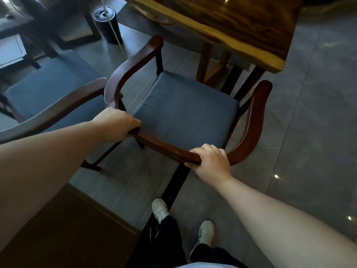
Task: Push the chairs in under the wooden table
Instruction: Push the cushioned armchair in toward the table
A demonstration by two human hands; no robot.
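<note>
I had the left hand (pixel 117 123) and right hand (pixel 211 161) with fingers curled around the chair (pixel 183 111) back rail, ready to push it squarely under the tabletop (pixel 241 29) corner just ahead.

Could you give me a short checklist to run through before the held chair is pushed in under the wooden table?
1. Left hand has a grip on the back rail of the held chair: ok.
2. Right hand has a grip on the same rail: ok.
3. Seat faces the wooden table: not ok, it stands angled to the table edge.
4. Armrests will pass under the tabletop: cannot tell.
5. Table legs out of the seat's path: not ok, they stand right at the seat's front edge.
6. Room beside the second chair: not ok, the armrests nearly touch.
</note>
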